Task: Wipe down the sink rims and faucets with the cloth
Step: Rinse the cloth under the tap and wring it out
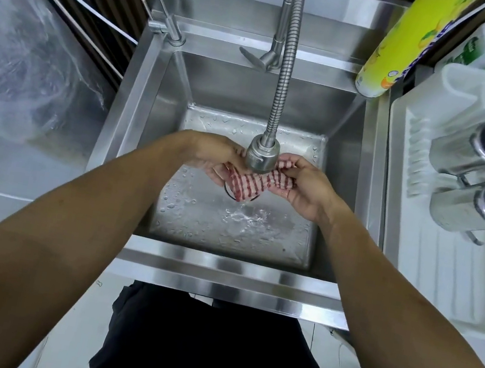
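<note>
Cloth (250, 184) between left hand (213, 159) and right hand (305, 188)

Your hands (213, 159) (305, 188) over sink (218, 277), cloth (254, 184) between them, under faucet head (262, 155); drying rack (446, 268) right, plastic bag (22, 64) left.

1. I'm looking at a kitchen washing-up corner: a deep steel sink (250, 277) with a flexible-hose faucet (262, 155) over a wet basin.
2. Beside it I see a white plastic drying rack (439, 238) holding two steel cups (474, 148).
3. Behind the rack stands a yellow bottle (402, 43), apparently dish soap.
</note>
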`<state>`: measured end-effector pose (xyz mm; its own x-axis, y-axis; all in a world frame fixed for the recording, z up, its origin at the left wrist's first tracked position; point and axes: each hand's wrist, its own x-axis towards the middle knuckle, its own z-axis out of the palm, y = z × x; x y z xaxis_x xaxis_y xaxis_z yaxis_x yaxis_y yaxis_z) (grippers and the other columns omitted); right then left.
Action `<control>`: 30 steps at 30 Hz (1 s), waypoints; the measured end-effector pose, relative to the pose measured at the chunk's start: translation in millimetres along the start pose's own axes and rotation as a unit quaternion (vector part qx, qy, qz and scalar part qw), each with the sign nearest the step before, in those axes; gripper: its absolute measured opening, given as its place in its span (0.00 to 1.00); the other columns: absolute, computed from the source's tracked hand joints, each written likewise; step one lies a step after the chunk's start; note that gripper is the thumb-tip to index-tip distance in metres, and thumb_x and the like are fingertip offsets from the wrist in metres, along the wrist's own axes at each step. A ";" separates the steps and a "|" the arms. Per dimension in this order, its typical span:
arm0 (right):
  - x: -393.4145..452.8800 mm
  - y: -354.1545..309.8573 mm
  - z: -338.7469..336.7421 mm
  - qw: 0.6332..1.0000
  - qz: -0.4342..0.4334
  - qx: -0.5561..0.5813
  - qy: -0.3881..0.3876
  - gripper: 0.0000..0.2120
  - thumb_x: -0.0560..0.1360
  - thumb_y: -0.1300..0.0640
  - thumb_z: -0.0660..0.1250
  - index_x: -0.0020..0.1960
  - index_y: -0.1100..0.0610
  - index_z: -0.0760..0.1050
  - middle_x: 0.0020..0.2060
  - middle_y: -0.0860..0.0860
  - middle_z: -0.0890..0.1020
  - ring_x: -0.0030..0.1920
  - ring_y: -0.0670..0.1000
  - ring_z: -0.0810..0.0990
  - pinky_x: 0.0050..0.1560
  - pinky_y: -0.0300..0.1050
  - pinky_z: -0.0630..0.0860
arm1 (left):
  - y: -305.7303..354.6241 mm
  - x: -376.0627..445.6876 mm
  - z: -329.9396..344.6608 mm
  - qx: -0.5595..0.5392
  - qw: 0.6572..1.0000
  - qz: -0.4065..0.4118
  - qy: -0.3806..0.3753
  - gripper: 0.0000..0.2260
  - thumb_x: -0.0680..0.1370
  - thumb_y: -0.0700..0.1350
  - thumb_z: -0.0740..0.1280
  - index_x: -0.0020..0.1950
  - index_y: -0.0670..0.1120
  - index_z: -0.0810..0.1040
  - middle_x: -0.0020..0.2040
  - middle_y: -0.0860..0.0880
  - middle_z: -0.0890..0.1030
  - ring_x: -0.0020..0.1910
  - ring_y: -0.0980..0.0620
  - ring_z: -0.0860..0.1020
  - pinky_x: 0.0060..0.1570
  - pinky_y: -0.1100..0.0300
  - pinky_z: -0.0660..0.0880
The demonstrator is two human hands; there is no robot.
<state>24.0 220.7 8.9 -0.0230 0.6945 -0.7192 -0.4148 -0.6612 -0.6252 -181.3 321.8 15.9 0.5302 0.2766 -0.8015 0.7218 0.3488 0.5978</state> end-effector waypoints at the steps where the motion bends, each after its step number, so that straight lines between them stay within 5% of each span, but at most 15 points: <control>1: 0.4 0.6 -1.4 1.000 0.012 0.025 -0.001 0.17 0.84 0.71 0.52 0.53 0.58 0.78 0.48 0.59 0.83 0.41 0.54 0.86 0.37 0.46 0.84 | -4.1 -1.5 1.0 -0.060 0.998 0.006 -0.005 0.10 0.81 0.44 0.68 0.62 0.48 0.77 0.56 0.44 0.86 0.57 0.45 0.84 0.63 0.48 0.78; 5: 2.5 13.5 -1.8 0.996 0.014 0.082 -0.030 0.17 0.83 0.72 0.54 0.50 0.59 0.80 0.51 0.63 0.85 0.48 0.60 0.87 0.43 0.51 0.86 | -22.5 -2.6 16.6 -0.293 0.955 0.040 -0.012 0.16 0.83 0.42 0.58 0.69 0.38 0.71 0.54 0.38 0.84 0.54 0.42 0.83 0.58 0.47 0.81; 7: 2.3 20.9 -3.0 0.995 0.001 0.097 -0.032 0.17 0.83 0.72 0.54 0.49 0.59 0.79 0.51 0.63 0.85 0.50 0.61 0.87 0.45 0.52 0.86 | -32.1 -0.4 21.9 -0.395 0.917 0.050 -0.035 0.24 0.82 0.50 0.56 0.72 0.36 0.69 0.58 0.35 0.82 0.55 0.41 0.82 0.53 0.48 0.82; 9: 1.0 27.0 -8.6 0.992 0.005 0.118 -0.049 0.14 0.82 0.67 0.53 0.48 0.61 0.76 0.48 0.62 0.84 0.49 0.59 0.86 0.49 0.53 0.86 | -40.5 2.7 24.4 -0.442 0.894 0.032 -0.071 0.35 0.80 0.63 0.57 0.74 0.36 0.70 0.67 0.33 0.78 0.64 0.37 0.79 0.60 0.46 0.79; 12: -2.4 29.9 -12.1 0.991 0.009 0.105 -0.089 0.10 0.77 0.58 0.59 0.49 0.64 0.74 0.47 0.62 0.79 0.46 0.56 0.81 0.48 0.50 0.83 | -43.6 7.3 29.7 -0.363 0.928 0.000 -0.085 0.33 0.83 0.65 0.53 0.73 0.39 0.71 0.67 0.34 0.78 0.64 0.36 0.80 0.68 0.45 0.74; 14: -1.7 29.6 -8.7 0.996 -0.018 0.020 -0.086 0.10 0.77 0.65 0.66 0.57 0.67 0.75 0.51 0.62 0.80 0.49 0.55 0.82 0.49 0.47 0.83 | -41.0 6.2 31.0 -0.317 0.946 -0.011 -0.072 0.25 0.85 0.56 0.57 0.73 0.39 0.71 0.65 0.36 0.80 0.60 0.39 0.82 0.64 0.49 0.76; 17: 0.2 23.3 -4.0 0.992 -0.064 -0.088 -0.058 0.25 0.73 0.77 0.69 0.62 0.54 0.78 0.52 0.59 0.84 0.55 0.58 0.84 0.57 0.53 0.83 | -36.0 0.7 23.0 -0.296 0.950 -0.026 -0.099 0.21 0.80 0.40 0.65 0.73 0.38 0.70 0.63 0.38 0.82 0.58 0.43 0.83 0.54 0.57 0.82; 21: 2.9 13.6 2.4 0.954 -0.135 -0.264 -0.033 0.24 0.69 0.73 0.75 0.60 0.53 0.83 0.52 0.51 0.88 0.57 0.54 0.85 0.63 0.55 0.80 | -24.9 1.1 12.2 -0.179 0.975 -0.056 -0.120 0.20 0.78 0.31 0.66 0.69 0.43 0.74 0.58 0.42 0.84 0.54 0.49 0.84 0.58 0.54 0.80; 26: -8.1 15.1 19.4 0.915 -0.188 -0.357 -0.018 0.15 0.73 0.65 0.76 0.53 0.48 0.83 0.44 0.43 0.87 0.48 0.43 0.85 0.52 0.37 0.79 | -4.7 0.7 14.9 -0.039 0.980 -0.104 -0.164 0.24 0.72 0.40 0.75 0.67 0.39 0.77 0.62 0.39 0.83 0.62 0.42 0.81 0.66 0.45 0.76; 28: -6.1 17.8 23.6 0.904 -0.219 -0.365 0.022 0.11 0.73 0.64 0.75 0.51 0.51 0.83 0.43 0.48 0.87 0.44 0.47 0.84 0.49 0.41 0.80 | 0.3 4.2 22.9 0.028 0.990 -0.079 -0.118 0.21 0.75 0.46 0.76 0.65 0.41 0.78 0.60 0.42 0.84 0.61 0.43 0.83 0.65 0.45 0.77; 30: -1.5 20.3 25.2 0.909 -0.227 -0.342 0.078 0.09 0.73 0.67 0.73 0.49 0.55 0.81 0.41 0.52 0.85 0.39 0.48 0.80 0.43 0.46 0.79 | 7.4 8.1 31.7 0.096 0.995 -0.023 -0.018 0.16 0.77 0.50 0.75 0.60 0.44 0.79 0.51 0.43 0.85 0.49 0.44 0.86 0.52 0.49 0.83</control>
<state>-7.3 213.4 5.0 0.1607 0.9263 -0.3407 0.3141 -0.3752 -0.8721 -157.6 298.2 13.4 0.5084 0.2310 -0.8296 0.8151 0.1816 0.5501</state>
